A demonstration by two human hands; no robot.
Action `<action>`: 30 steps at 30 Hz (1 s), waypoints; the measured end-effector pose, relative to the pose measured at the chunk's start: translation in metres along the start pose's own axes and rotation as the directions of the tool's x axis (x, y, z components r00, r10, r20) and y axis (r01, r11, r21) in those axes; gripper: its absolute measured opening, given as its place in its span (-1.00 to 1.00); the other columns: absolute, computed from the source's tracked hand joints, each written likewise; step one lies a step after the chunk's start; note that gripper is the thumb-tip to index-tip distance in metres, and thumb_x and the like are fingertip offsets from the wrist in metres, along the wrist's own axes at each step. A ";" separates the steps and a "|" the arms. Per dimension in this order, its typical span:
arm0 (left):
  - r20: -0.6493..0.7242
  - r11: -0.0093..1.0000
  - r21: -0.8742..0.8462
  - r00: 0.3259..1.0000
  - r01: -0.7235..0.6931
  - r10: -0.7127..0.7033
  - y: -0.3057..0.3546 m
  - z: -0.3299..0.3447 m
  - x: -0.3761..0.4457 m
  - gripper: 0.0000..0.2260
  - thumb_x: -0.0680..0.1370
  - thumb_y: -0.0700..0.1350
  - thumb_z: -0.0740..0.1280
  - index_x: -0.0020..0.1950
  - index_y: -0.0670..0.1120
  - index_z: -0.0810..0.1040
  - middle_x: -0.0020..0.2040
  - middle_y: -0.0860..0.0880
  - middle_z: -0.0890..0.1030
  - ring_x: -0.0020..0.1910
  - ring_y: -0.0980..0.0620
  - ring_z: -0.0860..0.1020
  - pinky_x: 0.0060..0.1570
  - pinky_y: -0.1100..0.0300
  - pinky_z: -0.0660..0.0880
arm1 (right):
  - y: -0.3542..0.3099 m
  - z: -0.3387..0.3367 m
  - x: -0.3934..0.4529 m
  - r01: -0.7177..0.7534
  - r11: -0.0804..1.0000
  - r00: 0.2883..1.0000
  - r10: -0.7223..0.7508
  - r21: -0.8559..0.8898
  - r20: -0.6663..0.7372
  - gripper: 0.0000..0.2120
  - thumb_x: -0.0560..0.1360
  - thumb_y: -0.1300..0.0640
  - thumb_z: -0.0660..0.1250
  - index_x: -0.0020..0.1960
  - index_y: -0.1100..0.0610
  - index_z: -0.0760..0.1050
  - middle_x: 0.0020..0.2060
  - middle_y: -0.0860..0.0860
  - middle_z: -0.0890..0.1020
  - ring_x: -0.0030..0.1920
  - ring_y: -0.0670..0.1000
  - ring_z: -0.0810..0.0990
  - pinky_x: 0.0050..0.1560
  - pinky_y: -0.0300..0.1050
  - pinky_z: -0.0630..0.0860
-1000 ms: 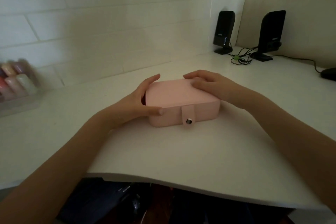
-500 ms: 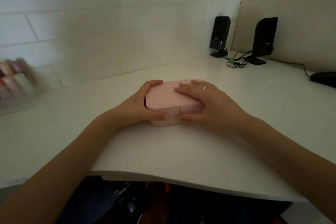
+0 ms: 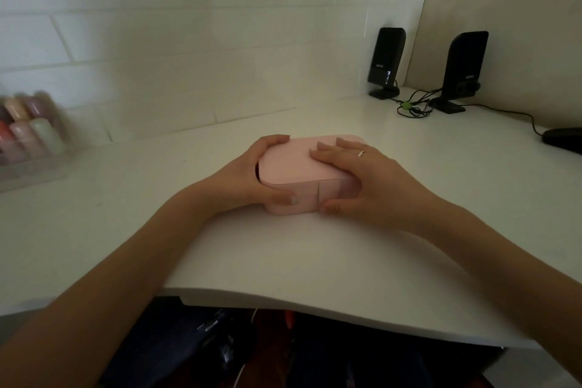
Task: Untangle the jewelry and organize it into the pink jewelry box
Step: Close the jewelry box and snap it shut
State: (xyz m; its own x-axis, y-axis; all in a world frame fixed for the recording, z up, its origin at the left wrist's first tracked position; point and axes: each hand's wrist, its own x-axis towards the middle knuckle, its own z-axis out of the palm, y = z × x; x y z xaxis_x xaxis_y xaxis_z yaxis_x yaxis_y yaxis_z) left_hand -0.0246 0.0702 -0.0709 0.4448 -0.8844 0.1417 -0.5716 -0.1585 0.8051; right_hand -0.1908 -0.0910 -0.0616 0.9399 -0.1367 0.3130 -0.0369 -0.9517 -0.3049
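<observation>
Left hand (image 3: 242, 179) wraps the left end of the pink jewelry box (image 3: 293, 161): fingers curl over the far left corner of the lid, thumb lies along the front wall low down. Right hand (image 3: 365, 183) lies over the right part of the box, fingers spread flat on the lid, thumb tucked at the front wall near the base; it covers the right front corner. A thin ring (image 3: 361, 153) shows on one finger of the right hand. Both hands grip the box between them. Box sits on the white tabletop (image 3: 283, 255), about centre, lid closed or nearly so; a dark slit shows at the left end under the lid, cannot tell whether it is a gap. A vertical seam or strap marks the front wall between the two thumbs. No loose jewelry visible. Far left, blurred, a clear tray of small pastel bottles (image 3: 28, 135) against the white brick wall (image 3: 189, 41). Far right at the back, two black speakers (image 3: 386, 61) standing upright, well apart from the box, with a bundle of dark cables (image 3: 412, 107) between their bases. A dark flat object (image 3: 563, 138) at the right edge, too dim to identify. Under the tabletop edge, dark clutter, unclear.
</observation>
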 end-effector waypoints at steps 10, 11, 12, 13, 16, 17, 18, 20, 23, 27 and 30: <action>-0.002 1.000 -0.002 1.000 0.001 -0.001 -0.003 -0.001 0.002 -0.06 0.04 0.15 0.52 0.38 0.18 0.25 0.29 0.20 0.34 0.21 0.33 0.36 0.13 0.40 0.35 | -0.007 0.010 -0.003 -0.030 1.000 0.997 0.030 -0.001 -0.076 -0.33 0.41 -0.11 0.40 0.45 -0.10 0.24 0.44 -0.16 0.30 0.49 -0.05 0.13 0.42 0.12 0.20; -0.011 1.000 0.004 1.000 0.003 -0.003 -0.002 -0.001 0.003 -0.06 0.03 0.16 0.52 0.38 0.18 0.25 0.29 0.20 0.35 0.20 0.34 0.36 0.10 0.44 0.35 | -0.006 0.012 -0.003 -0.029 1.000 0.995 0.028 -0.010 -0.101 -0.34 0.41 -0.11 0.40 0.44 -0.10 0.25 0.43 -0.16 0.31 0.49 -0.06 0.15 0.41 0.12 0.21; -0.021 1.000 0.008 1.000 0.005 -0.005 -0.001 -0.001 0.003 -0.05 0.03 0.16 0.51 0.38 0.17 0.26 0.28 0.19 0.35 0.19 0.35 0.37 0.07 0.48 0.34 | -0.005 0.014 -0.002 -0.022 1.000 0.993 0.020 -0.017 -0.118 -0.35 0.40 -0.11 0.40 0.44 -0.09 0.27 0.43 -0.16 0.32 0.48 -0.06 0.16 0.42 0.10 0.20; -0.030 1.000 0.009 1.000 0.007 -0.007 0.000 -0.001 0.002 -0.05 0.03 0.17 0.51 0.39 0.16 0.26 0.27 0.20 0.36 0.17 0.35 0.37 0.03 0.54 0.34 | -0.002 0.015 0.000 -0.006 1.000 0.991 0.006 -0.001 -0.130 -0.34 0.38 -0.10 0.42 0.43 -0.09 0.28 0.43 -0.14 0.32 0.47 -0.06 0.18 0.44 0.02 0.18; -0.062 0.999 0.039 0.998 0.012 -0.010 0.000 -0.002 0.000 -0.05 0.03 0.17 0.49 0.39 0.16 0.26 0.27 0.16 0.36 0.17 0.24 0.40 0.03 0.53 0.32 | 0.006 0.012 0.002 0.016 0.982 0.980 0.022 0.188 -0.196 -0.18 0.27 0.00 0.56 0.43 -0.10 0.25 0.47 -0.06 0.20 0.45 -0.14 0.14 0.31 -0.54 0.01; -0.070 0.999 0.051 0.997 0.018 -0.014 -0.001 -0.003 -0.001 -0.05 0.03 0.18 0.49 0.39 0.16 0.25 0.28 0.15 0.36 0.20 0.20 0.40 0.07 0.48 0.31 | 0.008 0.010 0.001 -0.018 0.960 0.972 0.082 0.279 -0.219 -0.10 0.23 0.02 0.59 0.44 -0.14 0.20 0.49 -0.07 0.10 0.42 -0.22 0.07 0.22 -0.62 -0.04; -0.074 0.998 0.060 0.997 0.027 -0.022 -0.003 -0.005 -0.002 -0.05 0.03 0.18 0.49 0.39 0.17 0.25 0.30 0.14 0.36 0.22 0.17 0.39 0.10 0.44 0.31 | 0.010 0.009 0.000 -0.066 0.933 0.964 0.150 0.353 -0.217 -0.04 0.20 0.03 0.60 0.45 -0.18 0.15 0.50 -0.08 0.02 0.39 -0.27 0.02 0.20 -0.62 -0.05; -0.070 0.997 0.071 0.997 0.040 -0.035 -0.006 -0.010 -0.005 -0.06 0.04 0.19 0.48 0.40 0.17 0.24 0.32 0.15 0.34 0.25 0.17 0.37 0.10 0.47 0.29 | 0.009 0.012 -0.001 -0.136 0.918 0.963 0.211 0.373 -0.166 -0.02 0.21 0.00 0.59 0.47 -0.18 0.10 0.49 -0.07 0.09 0.38 -0.22 0.10 0.26 -0.46 0.04; -0.097 0.994 0.097 0.994 0.053 -0.044 -0.008 -0.018 -0.015 -0.08 0.08 0.18 0.48 0.41 0.17 0.25 0.35 0.15 0.32 0.27 0.20 0.34 0.19 0.45 0.30 | 0.002 0.023 0.006 -0.133 0.940 0.972 0.186 0.315 -0.145 -0.16 0.28 -0.04 0.54 0.45 -0.10 0.19 0.33 -0.12 0.34 0.22 -0.22 0.26 0.13 -0.43 0.15; -0.311 0.877 0.475 0.945 0.067 0.097 -0.017 -0.024 -0.031 -0.23 0.21 0.22 0.42 0.40 0.16 0.32 0.52 -0.01 0.12 0.51 0.07 -0.03 0.43 0.18 -0.10 | -0.014 0.046 0.038 -0.118 0.942 0.971 0.176 0.315 -0.163 -0.23 0.34 -0.06 0.49 0.44 -0.04 0.21 0.39 -0.01 0.33 0.35 -0.06 0.29 0.20 -0.37 0.17; -0.322 0.716 0.690 0.931 0.105 0.173 -0.029 -0.044 -0.033 -0.30 0.38 0.18 0.41 0.45 0.01 0.28 0.52 -0.07 0.15 0.52 0.02 0.01 0.44 0.14 -0.19 | -0.032 0.067 0.077 -0.088 0.942 0.977 0.144 0.325 -0.154 -0.22 0.35 -0.06 0.48 0.46 0.02 0.19 0.39 0.04 0.33 0.36 0.02 0.31 0.16 -0.38 0.16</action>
State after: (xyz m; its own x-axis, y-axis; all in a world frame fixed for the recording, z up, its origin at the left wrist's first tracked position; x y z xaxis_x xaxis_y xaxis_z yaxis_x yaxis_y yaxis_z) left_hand 0.0077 0.1231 -0.0739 0.5367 -0.7094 0.4568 -0.8383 -0.5097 0.1934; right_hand -0.0944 -0.0525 -0.0875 0.8611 -0.3132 0.4006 -0.0068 -0.7948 -0.6068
